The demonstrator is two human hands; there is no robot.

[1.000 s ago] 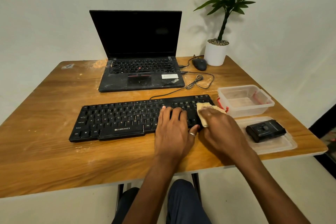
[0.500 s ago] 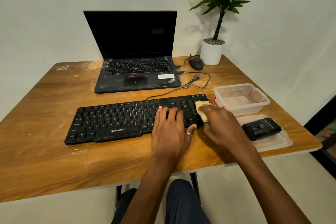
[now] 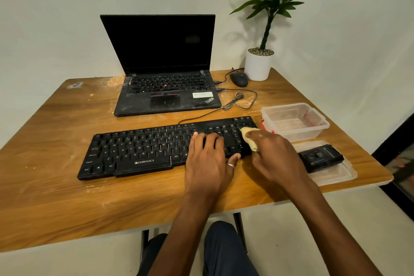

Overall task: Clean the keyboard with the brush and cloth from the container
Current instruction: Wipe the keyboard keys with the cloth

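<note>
Head cam: the right hand [image 3: 275,157] has its fingers curled round the yellowish cloth [image 3: 247,135], which pokes out past the fingertips and is pressed on the right end of the black keyboard [image 3: 143,152]. The left hand [image 3: 208,161] lies flat just beside it, fingers straight on the keys, gripping nothing. The clear container [image 3: 293,122] sits on the table [image 3: 56,197] just beyond the right fingers, and a black boxy thing [image 3: 320,158] lies on a lid [image 3: 336,175] right of that hand.
</note>
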